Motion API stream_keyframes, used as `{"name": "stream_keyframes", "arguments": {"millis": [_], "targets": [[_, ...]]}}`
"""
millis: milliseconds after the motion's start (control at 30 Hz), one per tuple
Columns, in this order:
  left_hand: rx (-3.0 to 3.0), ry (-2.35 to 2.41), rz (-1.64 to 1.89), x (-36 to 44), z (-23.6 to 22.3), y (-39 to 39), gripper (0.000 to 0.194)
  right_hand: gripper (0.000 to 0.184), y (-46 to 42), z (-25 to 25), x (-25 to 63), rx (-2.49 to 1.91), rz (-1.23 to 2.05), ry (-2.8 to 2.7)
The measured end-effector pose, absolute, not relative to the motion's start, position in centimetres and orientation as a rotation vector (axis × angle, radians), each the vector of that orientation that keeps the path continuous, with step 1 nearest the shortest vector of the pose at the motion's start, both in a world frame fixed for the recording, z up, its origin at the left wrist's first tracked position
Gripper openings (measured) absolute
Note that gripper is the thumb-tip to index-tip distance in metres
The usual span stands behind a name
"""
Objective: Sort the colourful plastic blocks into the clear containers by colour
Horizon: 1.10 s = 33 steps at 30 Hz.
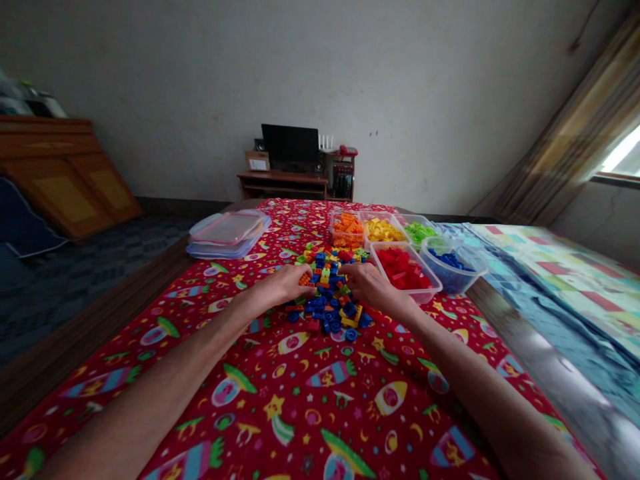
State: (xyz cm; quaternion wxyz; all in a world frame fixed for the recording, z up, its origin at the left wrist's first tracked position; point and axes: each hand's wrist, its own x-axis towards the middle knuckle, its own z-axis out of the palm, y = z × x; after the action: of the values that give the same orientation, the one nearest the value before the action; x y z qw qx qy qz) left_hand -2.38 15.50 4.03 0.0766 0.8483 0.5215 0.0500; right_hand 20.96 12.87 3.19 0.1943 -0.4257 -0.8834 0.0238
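Observation:
A mixed pile of toy building bricks [327, 293], mostly blue with some yellow, red, orange and green, lies on the red patterned tablecloth [300, 393]. My left hand [289, 283] is at the pile's left side, its fingers closed on an orange brick [304, 279]. At the right side of the pile, my right hand [367, 283] has its fingers curled in among the bricks. What those fingertips hold, if anything, is hidden. Small blue round pieces [351, 335] lie at the pile's near edge.
Beyond and right of the pile stand clear tubs of orange [349, 225], yellow [385, 230], green [419, 233], red [400, 268] and blue bricks [449, 260]. Stacked plastic lids [227, 233] lie at the left. A bed [560, 287] adjoins the table's right side.

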Motion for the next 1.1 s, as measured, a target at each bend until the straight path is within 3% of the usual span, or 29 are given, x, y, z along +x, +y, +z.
{"name": "stream_keyframes", "arguments": {"millis": [133, 633, 833, 1100], "targets": [[2.601, 1.535, 0.103, -2.2, 4.1, 15.0, 0.036, 0.019, 11.5, 4.6, 19.4, -1.369, 0.01, -2.576], [2.494, 1.309, 0.373, -3.0, 3.3, 16.3, 0.028, 0.017, 12.5, 3.6, 19.9, -1.251, 0.45, -2.481], [2.628, 1.204, 0.548, -2.1, 3.3, 16.1, 0.033, 0.018, 11.8, 4.3, 19.8, -1.235, 0.23, -2.447], [2.827, 1.275, 0.358, -1.2, 2.7, 14.3, 0.03, 0.016, 11.2, 4.1, 20.0, -1.151, 0.015, -2.324]]}}
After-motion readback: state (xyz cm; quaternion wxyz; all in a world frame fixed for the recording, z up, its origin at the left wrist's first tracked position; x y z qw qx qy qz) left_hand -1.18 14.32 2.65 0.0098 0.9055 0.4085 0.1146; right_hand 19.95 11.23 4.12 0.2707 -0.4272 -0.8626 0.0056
